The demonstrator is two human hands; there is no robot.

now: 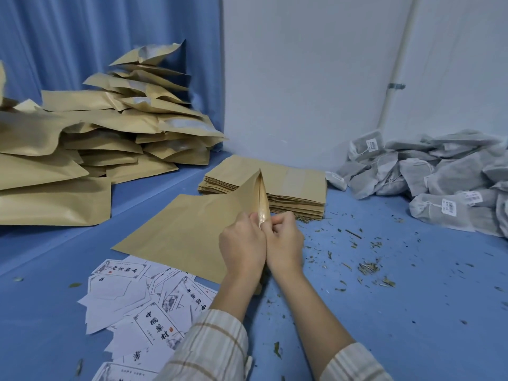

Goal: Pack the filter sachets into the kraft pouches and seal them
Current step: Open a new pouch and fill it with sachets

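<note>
In the head view, 2 hands meet knuckle to knuckle at the centre of the blue table, forearms in checked sleeves reaching in from the near edge. The left hand and the right hand each pinch a lip of the kraft pouch, fingers curled on it, spreading its mouth so the shiny lining shows; the pouch body lies flat toward the left. Just beyond it sits a stack of flat pouches. Filter sachets are heaped at the far right, filled pouches at the far left, printed labels near left, and herb crumbs to the right.
</note>
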